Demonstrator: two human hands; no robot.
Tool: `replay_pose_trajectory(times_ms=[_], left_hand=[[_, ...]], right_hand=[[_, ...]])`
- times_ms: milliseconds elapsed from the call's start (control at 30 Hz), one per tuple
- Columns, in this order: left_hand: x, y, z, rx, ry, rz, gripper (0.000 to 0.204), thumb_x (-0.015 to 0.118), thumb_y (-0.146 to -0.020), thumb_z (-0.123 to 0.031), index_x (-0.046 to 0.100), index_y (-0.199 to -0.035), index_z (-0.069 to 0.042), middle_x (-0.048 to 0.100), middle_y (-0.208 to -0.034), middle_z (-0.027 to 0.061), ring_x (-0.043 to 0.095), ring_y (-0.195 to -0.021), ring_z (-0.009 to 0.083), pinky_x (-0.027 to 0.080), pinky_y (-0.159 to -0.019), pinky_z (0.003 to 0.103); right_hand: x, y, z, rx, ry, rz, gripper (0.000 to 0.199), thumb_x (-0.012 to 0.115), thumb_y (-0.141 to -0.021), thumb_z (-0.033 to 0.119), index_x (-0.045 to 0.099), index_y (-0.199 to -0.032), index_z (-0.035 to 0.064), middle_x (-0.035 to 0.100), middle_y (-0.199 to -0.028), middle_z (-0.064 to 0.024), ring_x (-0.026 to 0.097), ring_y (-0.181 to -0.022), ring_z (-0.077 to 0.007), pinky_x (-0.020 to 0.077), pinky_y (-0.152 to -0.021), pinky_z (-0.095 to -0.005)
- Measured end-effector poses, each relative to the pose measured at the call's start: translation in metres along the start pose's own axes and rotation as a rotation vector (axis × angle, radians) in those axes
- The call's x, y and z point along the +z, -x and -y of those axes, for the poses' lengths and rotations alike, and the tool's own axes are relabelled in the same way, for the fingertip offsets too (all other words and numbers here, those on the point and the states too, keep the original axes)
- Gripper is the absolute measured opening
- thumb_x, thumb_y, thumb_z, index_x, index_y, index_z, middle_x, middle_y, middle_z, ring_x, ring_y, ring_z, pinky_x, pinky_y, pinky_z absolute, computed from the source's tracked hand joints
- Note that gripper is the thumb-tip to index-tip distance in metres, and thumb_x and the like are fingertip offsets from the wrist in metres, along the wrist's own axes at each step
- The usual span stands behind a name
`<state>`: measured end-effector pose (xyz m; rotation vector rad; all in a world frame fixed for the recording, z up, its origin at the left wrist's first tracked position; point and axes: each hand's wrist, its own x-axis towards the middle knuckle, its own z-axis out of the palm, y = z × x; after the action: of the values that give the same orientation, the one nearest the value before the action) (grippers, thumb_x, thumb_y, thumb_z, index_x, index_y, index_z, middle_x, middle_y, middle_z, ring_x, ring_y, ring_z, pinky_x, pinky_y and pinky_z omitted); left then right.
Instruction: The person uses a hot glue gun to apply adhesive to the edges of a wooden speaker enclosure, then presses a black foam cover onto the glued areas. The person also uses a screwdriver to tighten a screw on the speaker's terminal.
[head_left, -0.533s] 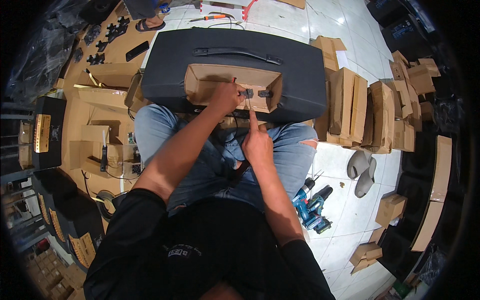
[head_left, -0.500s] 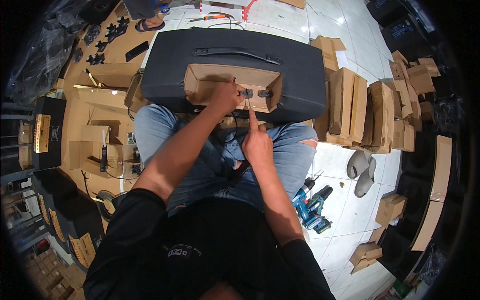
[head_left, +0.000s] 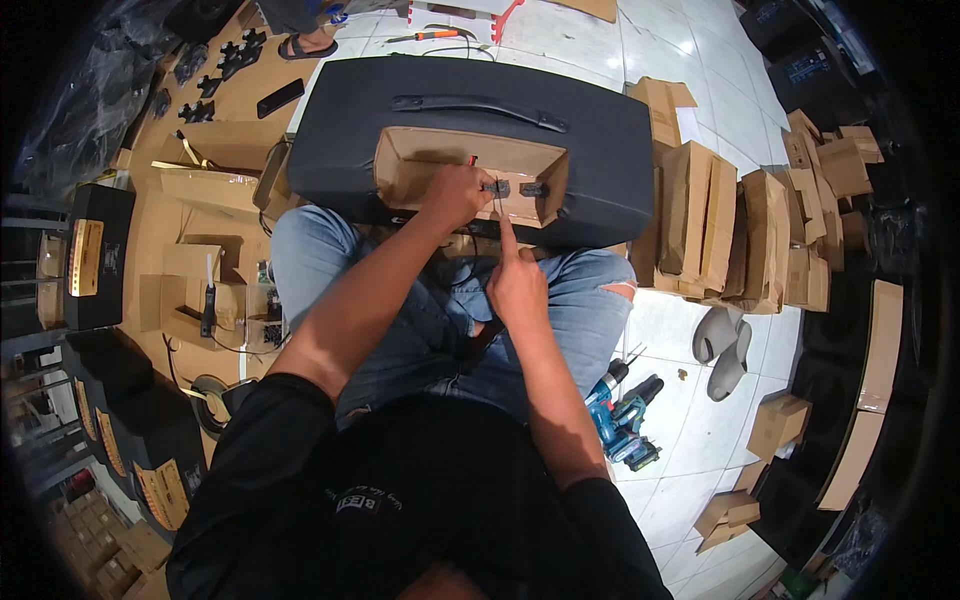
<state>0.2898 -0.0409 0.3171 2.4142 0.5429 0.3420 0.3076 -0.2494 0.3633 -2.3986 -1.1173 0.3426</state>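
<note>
A black-covered cabinet [head_left: 340, 125] with a strap handle [head_left: 480, 108] lies across my knees. Its rectangular recess [head_left: 410, 180] shows bare brown board inside. My left hand [head_left: 458, 197] reaches into this recess with its fingers pinched beside a small dark fitting [head_left: 502, 188]. A red tip pokes out above that hand; what the fingers hold is mostly hidden. To the right sits a second dark fitting [head_left: 534, 190]. From the near side, my right hand [head_left: 518, 285] stretches its index finger to the recess's front edge, touching or nearly touching a thin dark strand. Its other fingers are curled.
Teal power drills [head_left: 622, 415] lie on the tiles by my right leg, with grey slippers [head_left: 722, 350] farther right. Cardboard boxes [head_left: 690, 220] stand right of the cabinet. On the left are an open carton [head_left: 210, 190] and a phone [head_left: 280, 97]. Someone's sandaled foot [head_left: 307, 47] shows far left.
The whole view has shifted slightly. Both hands keep nearly the same place at the recess, the left still pinched and the right index finger still stretched out.
</note>
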Motion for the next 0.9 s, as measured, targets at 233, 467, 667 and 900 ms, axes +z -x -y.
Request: replay_pose_trajectory(times_ms=[233,467,667,900], left_hand=[[0.000,-0.008,-0.005,-0.052,0.020,-0.016,0.027,0.076,-0.081,-0.024,0.079,-0.101,-0.007,0.074,-0.085,0.0182,0.072,-0.080,0.0366,0.057,-0.076,0.046],[-0.004,-0.008,-0.003,-0.041,-0.014,0.024,0.030,0.079,-0.080,-0.023,0.078,-0.103,-0.003,0.075,-0.088,0.0192,0.074,-0.082,0.0327,0.058,-0.078,0.040],[-0.003,-0.012,0.002,-0.088,0.087,0.013,0.030,0.078,-0.079,-0.023,0.078,-0.102,-0.003,0.076,-0.089,0.0192,0.075,-0.085,0.0306,0.058,-0.080,0.040],[-0.004,-0.017,-0.001,-0.201,0.128,0.019,0.032,0.079,-0.079,-0.020,0.077,-0.107,-0.003,0.076,-0.096,0.0179,0.074,-0.090,0.0325,0.057,-0.085,0.041]], right_hand=[[0.005,-0.015,-0.007,0.015,0.028,0.015,0.081,0.061,-0.081,0.002,0.036,-0.158,0.0130,0.067,-0.098,-0.0297,0.071,-0.080,-0.0464,0.0595,-0.073,-0.0524],[0.007,-0.011,-0.007,0.054,0.018,0.090,0.080,0.062,-0.081,0.004,0.038,-0.157,0.0129,0.068,-0.098,-0.0304,0.071,-0.086,-0.0466,0.0585,-0.079,-0.0533],[0.005,-0.013,-0.003,0.079,0.011,0.101,0.072,0.060,-0.083,0.003,0.044,-0.153,0.0078,0.068,-0.092,-0.0322,0.069,-0.083,-0.0480,0.0564,-0.079,-0.0544],[0.002,-0.002,-0.004,0.083,0.007,0.088,0.072,0.059,-0.084,0.003,0.043,-0.154,0.0083,0.069,-0.089,-0.0321,0.069,-0.083,-0.0491,0.0560,-0.080,-0.0557]])
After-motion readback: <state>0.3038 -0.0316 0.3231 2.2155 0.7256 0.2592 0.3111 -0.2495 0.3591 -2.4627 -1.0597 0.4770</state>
